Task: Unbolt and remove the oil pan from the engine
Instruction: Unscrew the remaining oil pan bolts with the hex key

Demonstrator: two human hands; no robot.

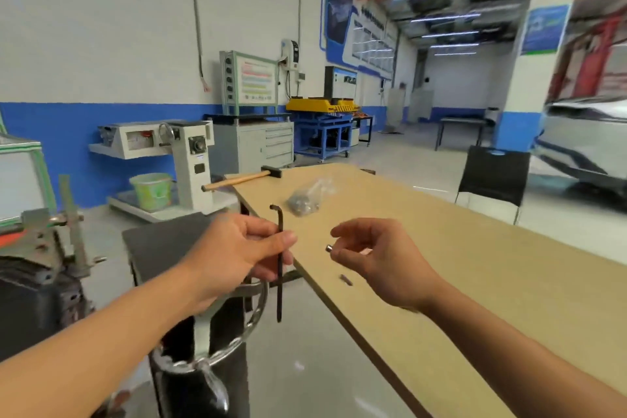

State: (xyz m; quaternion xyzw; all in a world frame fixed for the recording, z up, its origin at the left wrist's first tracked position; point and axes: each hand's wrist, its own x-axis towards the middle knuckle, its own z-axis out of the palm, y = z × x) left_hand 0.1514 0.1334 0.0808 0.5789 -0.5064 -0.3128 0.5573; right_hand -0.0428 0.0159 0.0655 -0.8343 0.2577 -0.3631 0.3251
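Observation:
My left hand (pixel 237 248) pinches a dark L-shaped hex key (pixel 279 285) between thumb and fingers, its long shaft hanging down past the edge of the wooden table (pixel 475 265). My right hand (pixel 376 258) pinches a small silver bolt (pixel 329 248) at its fingertips above the table. Another small bolt (pixel 346 280) lies on the tabletop just below that hand. The engine on its stand (pixel 37 268) shows at the far left, dark and partly cut off; I cannot make out the oil pan.
A clear plastic bag of small parts (pixel 307 198) and a wooden-handled hammer (pixel 242 177) lie at the table's far end. A chrome handwheel (pixel 234 326) of the stand sits below my left hand. A black chair (pixel 492 176) stands beyond the table, with machines along the blue-and-white wall.

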